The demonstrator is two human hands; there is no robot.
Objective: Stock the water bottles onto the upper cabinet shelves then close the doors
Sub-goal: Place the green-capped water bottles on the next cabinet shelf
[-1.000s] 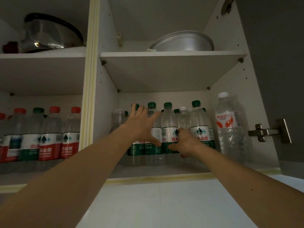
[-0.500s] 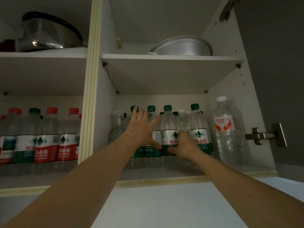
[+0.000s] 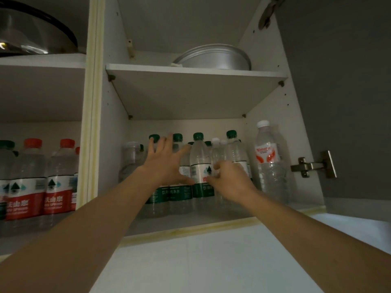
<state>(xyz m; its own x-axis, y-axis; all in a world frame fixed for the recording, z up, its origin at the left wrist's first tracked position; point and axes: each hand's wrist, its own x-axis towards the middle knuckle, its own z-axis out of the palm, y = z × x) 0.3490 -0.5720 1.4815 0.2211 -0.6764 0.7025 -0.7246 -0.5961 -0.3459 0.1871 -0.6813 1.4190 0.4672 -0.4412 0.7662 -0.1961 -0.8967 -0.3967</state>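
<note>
On lower shelf (image 3: 190, 220), green-capped bottles (image 3: 198, 166) labelled 饮用纯净水, Wahaha bottle (image 3: 267, 163).

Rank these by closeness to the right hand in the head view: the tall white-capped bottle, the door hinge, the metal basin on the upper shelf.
From the right hand:
1. Tall white-capped bottle, just right of the hand on the same shelf.
2. Door hinge, farther right, on the open door.
3. Metal basin, up on the shelf above.
</note>
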